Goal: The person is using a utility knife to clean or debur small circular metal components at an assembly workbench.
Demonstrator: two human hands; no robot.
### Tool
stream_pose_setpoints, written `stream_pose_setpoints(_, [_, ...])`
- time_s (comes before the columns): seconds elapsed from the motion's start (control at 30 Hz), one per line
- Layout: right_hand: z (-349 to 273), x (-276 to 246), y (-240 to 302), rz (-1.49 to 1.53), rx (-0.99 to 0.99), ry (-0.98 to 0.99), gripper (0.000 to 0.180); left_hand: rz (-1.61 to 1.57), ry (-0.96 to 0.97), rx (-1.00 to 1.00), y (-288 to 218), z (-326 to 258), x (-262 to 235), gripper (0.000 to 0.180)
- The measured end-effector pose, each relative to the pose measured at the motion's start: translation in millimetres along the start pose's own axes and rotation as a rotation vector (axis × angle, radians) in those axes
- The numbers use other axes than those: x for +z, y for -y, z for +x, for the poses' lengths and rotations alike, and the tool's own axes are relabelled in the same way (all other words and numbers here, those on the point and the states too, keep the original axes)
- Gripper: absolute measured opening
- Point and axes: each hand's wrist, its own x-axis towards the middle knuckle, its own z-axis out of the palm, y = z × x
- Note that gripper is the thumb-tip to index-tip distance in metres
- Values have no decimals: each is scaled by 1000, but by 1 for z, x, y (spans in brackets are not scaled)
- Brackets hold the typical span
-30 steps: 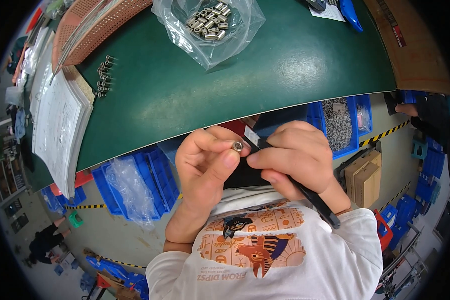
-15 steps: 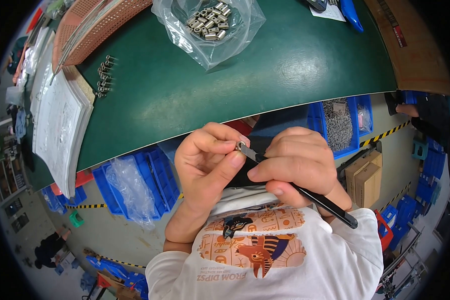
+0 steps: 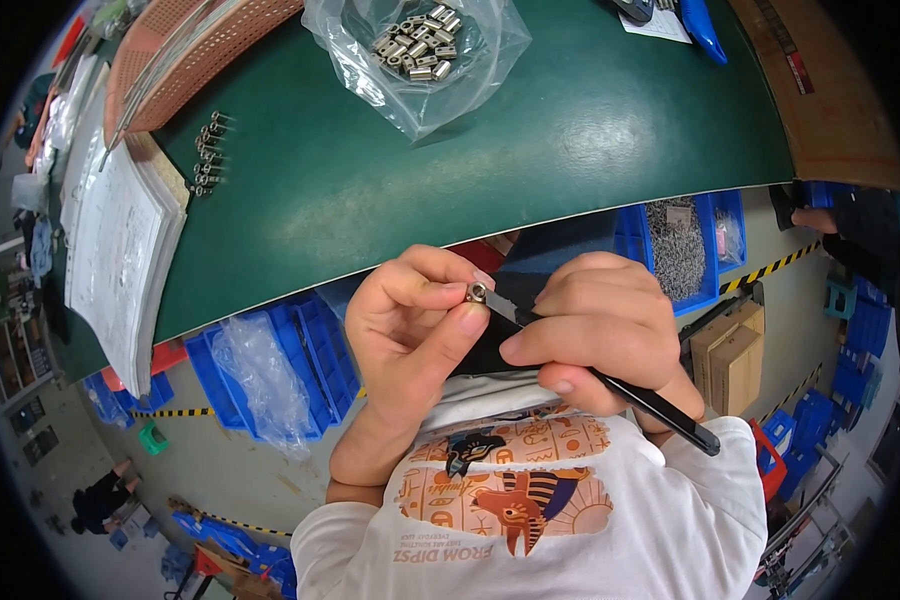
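Note:
In front of my chest, my left hand (image 3: 407, 325) is closed, pinching a small hollow metal fitting (image 3: 477, 292) between thumb and fingertips. The round hole at its end faces upward. My right hand (image 3: 605, 325) is wrapped round a slim utility knife (image 3: 660, 412) with a black handle, whose butt sticks out below the palm. The knife's flat grey blade (image 3: 503, 304) points left, its tip at the fitting's rim. Whether the tip touches the metal is hard to tell.
The green table (image 3: 390, 200) lies beyond my hands. On it are a clear plastic bag (image 3: 410, 110) of metal fittings (image 3: 425, 42), several small screw-like parts (image 3: 208, 155), a pink perforated basket (image 3: 175, 50) and a paper stack (image 3: 120, 250). Blue bins (image 3: 295, 350) stand below the edge.
The fitting has turned slightly in my left fingers, so its hole shows more fully. My right hand and the knife have shifted a little to the right.

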Motion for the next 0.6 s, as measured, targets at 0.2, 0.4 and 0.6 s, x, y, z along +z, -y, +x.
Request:
stream_pose_setpoints(0.2, [-1, 0, 2, 11, 50, 71, 22, 21, 20, 27, 2, -1, -3, 19])
stream_pose_setpoints(0.4, [-1, 0, 3, -82, 32, 101, 17, 13, 13, 24, 2, -2, -3, 18])
stream_pose_setpoints(0.6, [-4, 10, -4, -354, -79, 10, 15, 67, -28, 62, 2, -3, -3, 19])
